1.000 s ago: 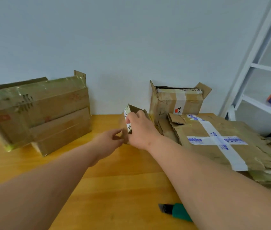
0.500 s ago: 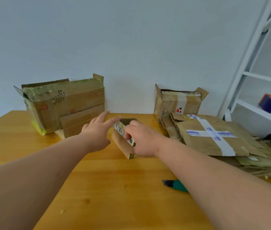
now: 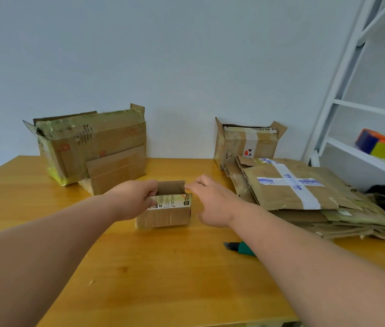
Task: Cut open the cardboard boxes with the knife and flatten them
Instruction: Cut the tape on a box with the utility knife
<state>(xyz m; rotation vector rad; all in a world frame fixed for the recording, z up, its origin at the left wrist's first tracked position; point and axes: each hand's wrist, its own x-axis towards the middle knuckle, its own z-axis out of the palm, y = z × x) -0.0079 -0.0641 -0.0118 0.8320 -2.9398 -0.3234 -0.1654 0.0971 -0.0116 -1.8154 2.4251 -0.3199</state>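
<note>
Head view
Small box [image 3: 165, 210]: open-topped corrugated cardboard cube with a printed label strip on its near rim, standing on the glossy wooden table [image 3: 163, 279] between both hands.
Left hand [image 3: 133, 199]: fingers curled over the box's left rim, gripping it.
Right hand [image 3: 212, 201]: fingers spread and relaxed just beside the box's right edge, grasping nothing.
Knife [image 3: 239, 248]: green-handled utility knife lying flat, partly hidden under the right forearm.
Flattened stack [image 3: 304, 197]: creased cardboard sheets crossed with white tape, at right.
Large box [image 3: 92, 147]: tape-shiny, on its side by the wall.
Medium box [image 3: 245, 143]: flaps open, rear right.
</note>
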